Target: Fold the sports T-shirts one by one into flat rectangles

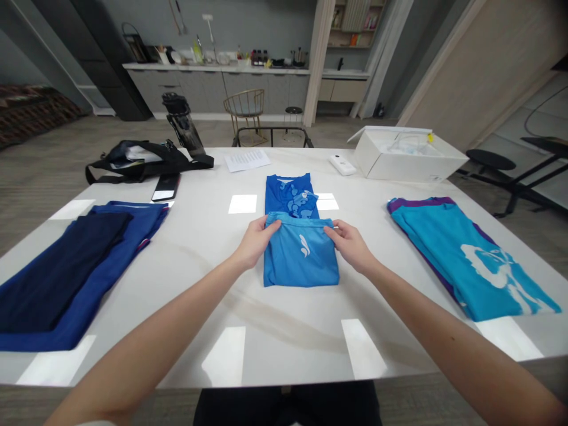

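A blue T-shirt lies folded into a narrow strip in the middle of the white table. Its lighter blue hem end, bearing a small white logo, faces me, while the darker patterned part stretches away behind. At the left corner of the hem band, my left hand pinches the cloth between thumb and fingers. My right hand grips the opposite corner the same way. Part of the patterned section is hidden beneath the hem end.
Folded dark blue clothes lie on the left, and folded turquoise and purple clothes on the right. Farther back are a black bag, a phone, a bottle, paper, a white device and an open white box.
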Demonstrator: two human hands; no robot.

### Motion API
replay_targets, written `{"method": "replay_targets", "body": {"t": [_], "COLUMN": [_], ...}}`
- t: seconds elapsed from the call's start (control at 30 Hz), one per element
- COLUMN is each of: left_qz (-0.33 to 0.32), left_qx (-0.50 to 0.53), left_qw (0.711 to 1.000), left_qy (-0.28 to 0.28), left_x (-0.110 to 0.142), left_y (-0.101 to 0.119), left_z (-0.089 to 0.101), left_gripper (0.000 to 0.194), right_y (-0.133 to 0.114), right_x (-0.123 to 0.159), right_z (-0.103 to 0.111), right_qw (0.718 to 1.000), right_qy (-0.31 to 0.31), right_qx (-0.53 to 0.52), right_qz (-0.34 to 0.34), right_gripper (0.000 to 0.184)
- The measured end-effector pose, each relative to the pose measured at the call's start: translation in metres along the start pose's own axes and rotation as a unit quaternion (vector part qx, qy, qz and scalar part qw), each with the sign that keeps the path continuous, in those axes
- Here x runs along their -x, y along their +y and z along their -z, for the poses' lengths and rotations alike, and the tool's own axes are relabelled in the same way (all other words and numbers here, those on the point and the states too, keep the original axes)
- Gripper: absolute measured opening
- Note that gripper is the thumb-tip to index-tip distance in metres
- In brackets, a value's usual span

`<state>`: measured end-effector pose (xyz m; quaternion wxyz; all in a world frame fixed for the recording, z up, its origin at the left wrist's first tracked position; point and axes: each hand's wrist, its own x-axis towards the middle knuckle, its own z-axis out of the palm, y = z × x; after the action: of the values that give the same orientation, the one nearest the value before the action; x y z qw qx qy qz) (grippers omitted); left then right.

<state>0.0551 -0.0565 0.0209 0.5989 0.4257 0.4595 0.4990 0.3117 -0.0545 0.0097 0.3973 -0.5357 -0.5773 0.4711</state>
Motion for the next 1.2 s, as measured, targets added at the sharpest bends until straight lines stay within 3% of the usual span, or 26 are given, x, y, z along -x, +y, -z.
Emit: {"method": "replay_targets", "body": {"t": [0.13,0.27,0.4,0.5,0.6,0.7,0.8,0.93,1.07,1.2], "left_qz": [-0.002,0.015,0.041,0.063,0.018,-0.061,-0.109,-0.089,-0.051,-0.030], "left_qx": [0.067,0.093,0.069,-0.034,-0.137,-0.186,-0.237,-0.271,-0.323,-0.390], "left_qw": [0.996,0.993,0.996,0.996,0.981,0.974,0.961,0.953,0.926,0.900], "left_qy": [-0.054,-0.069,-0.036,0.057,0.138,0.114,0.086,0.104,0.190,0.193], "left_x": [-0.053,-0.138,-0.228,-0.266,-0.272,-0.257,-0.232,-0.212,-0.226,-0.250], "left_y": [0.039,0.066,0.051,0.021,-0.004,-0.017,-0.027,-0.036,-0.032,-0.019], "left_z": [0.000,0.005,0.015,0.026,0.038,0.048,0.051,0.049,0.043,0.037], "left_gripper": [0.037,0.038,0.038,0.040,0.073,0.083,0.076,0.064,0.046,0.023], "right_y": [-0.030,-0.051,-0.035,0.001,0.034,0.050,0.051,0.047,0.046,0.045], "right_x": [-0.048,-0.124,-0.216,-0.265,-0.276,-0.255,-0.225,-0.208,-0.229,-0.255], "right_z": [0.006,0.011,0.008,0.002,-0.003,-0.004,-0.003,-0.004,-0.006,-0.009], "right_qw": [0.998,0.993,0.986,0.977,0.955,0.945,0.931,0.930,0.941,0.953], "right_qy": [0.024,0.059,0.100,0.115,0.117,0.125,0.120,0.113,0.129,0.108], "right_qx": [-0.031,-0.023,0.038,0.174,0.274,0.299,0.329,0.343,0.312,0.283], "right_qz": [0.048,0.102,0.124,0.051,0.000,0.054,0.106,0.064,0.018,0.011], "right_gripper": [0.048,0.046,0.042,0.035,0.040,0.051,0.048,0.040,0.032,0.031]}}
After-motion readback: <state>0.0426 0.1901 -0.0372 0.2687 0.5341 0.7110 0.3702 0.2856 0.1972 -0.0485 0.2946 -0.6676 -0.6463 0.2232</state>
